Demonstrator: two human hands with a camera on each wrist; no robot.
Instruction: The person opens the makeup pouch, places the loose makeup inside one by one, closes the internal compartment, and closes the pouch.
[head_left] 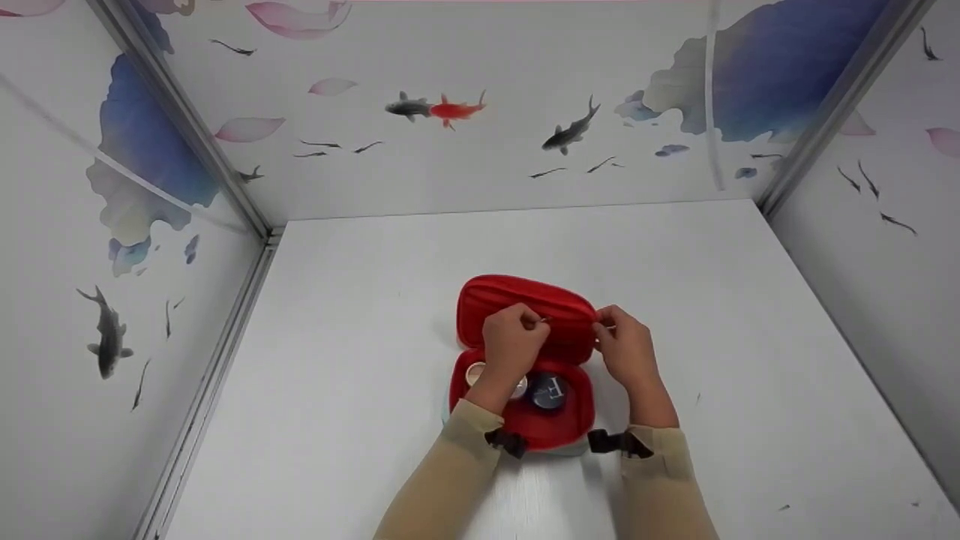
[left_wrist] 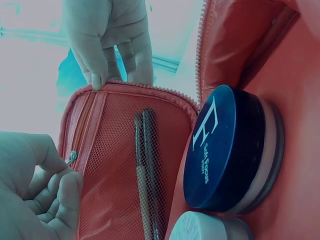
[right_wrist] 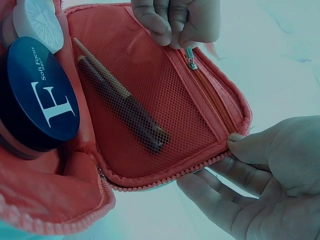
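Observation:
A red zippered cosmetic bag (head_left: 583,420) lies unfolded, its lid (head_left: 480,300) raised at the back. My left hand (head_left: 514,345) pinches the small zipper pull (left_wrist: 73,158) of the mesh pocket inside the lid. The lid's right edge is held by my right hand (head_left: 628,349), thumb on the inner side. Behind the mesh (right_wrist: 170,100) lie two thin brush-like sticks (left_wrist: 149,130). In the bag's base sit a dark-lidded powder jar (head_left: 548,391) and a white-lidded jar (right_wrist: 42,22) beside it. My left wrist partly covers the base in the head view.
A white tabletop (head_left: 360,337) spreads around the bag. Panels with painted fish and petals, such as the back panel (head_left: 480,172), enclose it on three sides. Another small round item (head_left: 475,373) sits at the base's left.

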